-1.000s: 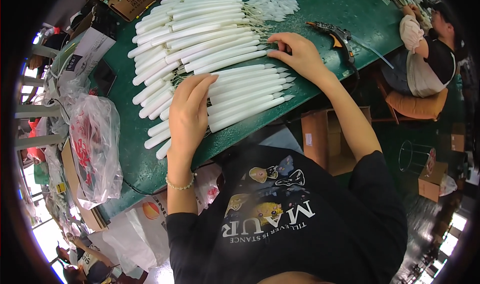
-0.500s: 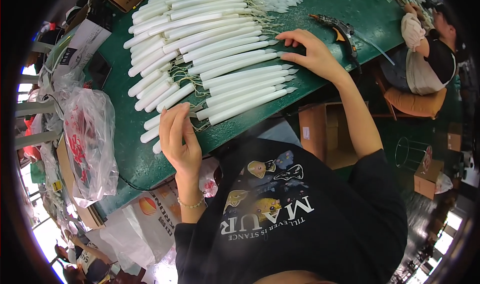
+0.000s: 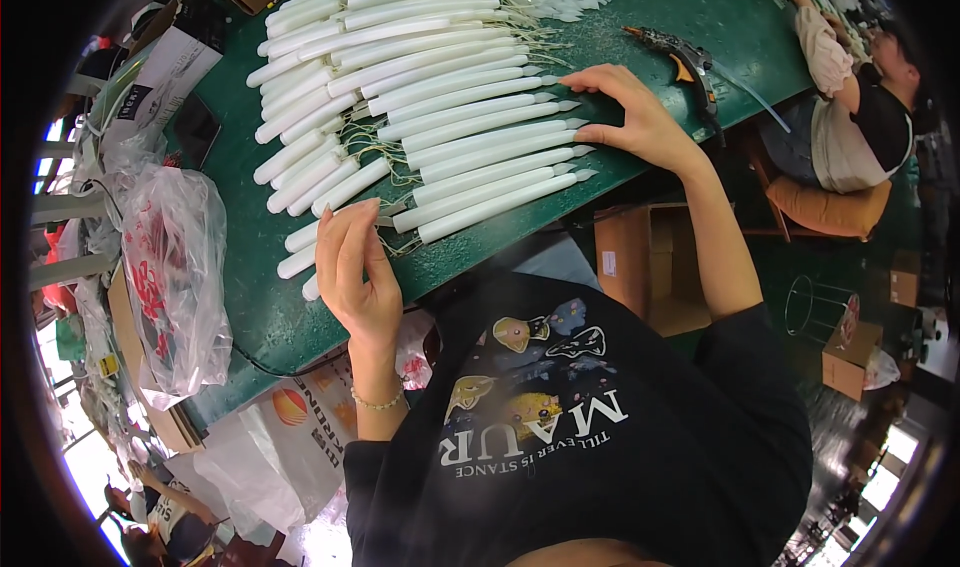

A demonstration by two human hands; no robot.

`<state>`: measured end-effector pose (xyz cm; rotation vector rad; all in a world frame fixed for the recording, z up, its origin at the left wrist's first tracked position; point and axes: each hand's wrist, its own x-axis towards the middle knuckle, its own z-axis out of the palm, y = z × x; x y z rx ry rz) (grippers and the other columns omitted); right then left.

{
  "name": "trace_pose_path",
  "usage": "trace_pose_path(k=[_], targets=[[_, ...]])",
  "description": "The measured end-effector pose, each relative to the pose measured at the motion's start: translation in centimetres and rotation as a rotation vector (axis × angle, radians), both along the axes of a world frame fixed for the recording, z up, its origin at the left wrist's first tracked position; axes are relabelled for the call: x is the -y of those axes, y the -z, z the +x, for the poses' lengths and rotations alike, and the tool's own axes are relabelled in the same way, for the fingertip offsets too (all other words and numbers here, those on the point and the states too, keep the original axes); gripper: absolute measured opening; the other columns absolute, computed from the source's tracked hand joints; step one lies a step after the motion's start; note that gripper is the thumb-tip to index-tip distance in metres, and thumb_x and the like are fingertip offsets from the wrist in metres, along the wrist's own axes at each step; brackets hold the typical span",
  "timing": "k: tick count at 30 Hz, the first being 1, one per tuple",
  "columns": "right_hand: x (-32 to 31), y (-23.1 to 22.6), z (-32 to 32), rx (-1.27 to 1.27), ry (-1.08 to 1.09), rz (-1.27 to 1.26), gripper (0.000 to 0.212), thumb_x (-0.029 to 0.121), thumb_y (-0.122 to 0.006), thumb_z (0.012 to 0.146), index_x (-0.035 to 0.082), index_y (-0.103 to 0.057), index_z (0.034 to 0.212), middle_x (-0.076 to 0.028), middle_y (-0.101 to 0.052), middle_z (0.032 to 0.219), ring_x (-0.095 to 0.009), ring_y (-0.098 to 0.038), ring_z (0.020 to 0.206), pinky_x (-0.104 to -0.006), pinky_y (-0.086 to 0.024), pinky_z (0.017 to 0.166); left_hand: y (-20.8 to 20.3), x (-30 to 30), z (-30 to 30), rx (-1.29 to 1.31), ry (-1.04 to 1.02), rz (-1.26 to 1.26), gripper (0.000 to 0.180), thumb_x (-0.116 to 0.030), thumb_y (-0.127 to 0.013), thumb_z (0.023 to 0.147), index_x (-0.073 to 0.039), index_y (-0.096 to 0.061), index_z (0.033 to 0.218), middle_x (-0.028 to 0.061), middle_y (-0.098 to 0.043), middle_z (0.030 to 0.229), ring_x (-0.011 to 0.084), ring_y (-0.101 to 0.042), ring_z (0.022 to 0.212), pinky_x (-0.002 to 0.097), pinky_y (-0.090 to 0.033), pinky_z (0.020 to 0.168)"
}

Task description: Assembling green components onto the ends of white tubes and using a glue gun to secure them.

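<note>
While white taper candles (image 3: pixel 470 137) lay in rows across green counter (image 3: pixel 700 17), most already sat aligned. Right hand (image 3: pixel 640 117), fingers spread, pressed tips of nearest rows. Left hand (image 3: pixel 355 267) open, empty, beside loose short candles (image 3: pixel 310 177) with tangled wicks, seemingly unsorted yet.

The person wears a black printed T-shirt (image 3: pixel 600 437) and a thin beaded bracelet (image 3: pixel 378 402) on the left wrist.
</note>
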<state>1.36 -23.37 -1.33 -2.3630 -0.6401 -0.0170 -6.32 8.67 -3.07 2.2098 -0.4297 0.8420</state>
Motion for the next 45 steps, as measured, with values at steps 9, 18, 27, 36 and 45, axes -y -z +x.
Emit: trace_pose_path(k=[9,18,27,36,45], targets=[[0.0,0.4,0.0,0.070,0.021,0.064,0.045,0.019,-0.067,0.076,0.005,-0.054,0.117,-0.008,-0.054,0.110,-0.022,-0.050,0.105,-0.0312,-0.038,0.094,-0.5,0.2,0.5,-0.016,0.011,0.020,0.025,0.010,-0.054,0.078,-0.001,-0.060,0.100,0.0112,-0.062,0.094,0.0265,-0.060,0.088,0.0437,-0.041,0.093],[-3.0,1.6,3.8,0.296,0.143,0.038,0.016,0.013,-0.056,0.085,0.003,-0.062,0.096,-0.009,-0.059,0.093,-0.025,-0.054,0.091,-0.0316,-0.043,0.080,-3.0,3.6,7.1,-0.092,0.214,0.253,0.031,0.008,-0.051,0.073,-0.001,-0.059,0.102,0.0141,-0.060,0.098,0.0301,-0.056,0.095,0.0377,-0.045,0.084],[-3.8,1.4,3.8,0.259,0.217,0.107,0.012,0.016,-0.061,0.080,0.004,-0.062,0.084,-0.008,-0.058,0.083,-0.027,-0.055,0.082,-0.0349,-0.044,0.072,-1.3,5.4,10.4,-0.048,0.222,0.414,0.015,-0.007,-0.058,0.079,-0.002,-0.061,0.093,0.0113,-0.059,0.089,0.0295,-0.055,0.086,0.0382,-0.046,0.077],[-4.1,1.3,5.1,0.204,0.225,0.002,0.014,0.012,-0.067,0.075,0.003,-0.060,0.084,-0.008,-0.055,0.081,-0.022,-0.055,0.076,-0.0315,-0.044,0.067,-1.4,6.1,9.9,-0.068,0.134,0.447,0.014,-0.009,-0.059,0.079,-0.003,-0.061,0.091,0.0096,-0.059,0.090,0.0268,-0.056,0.086,0.0364,-0.047,0.075],[-4.2,0.3,4.4,0.291,0.163,0.036,0.011,0.010,-0.065,0.077,0.002,-0.058,0.081,-0.007,-0.055,0.079,-0.023,-0.053,0.076,-0.0308,-0.042,0.066,-1.8,8.1,11.2,-0.057,0.156,0.432,0.015,-0.010,-0.062,0.076,-0.005,-0.062,0.090,0.0080,-0.059,0.087,0.0263,-0.056,0.082,0.0365,-0.047,0.070]])
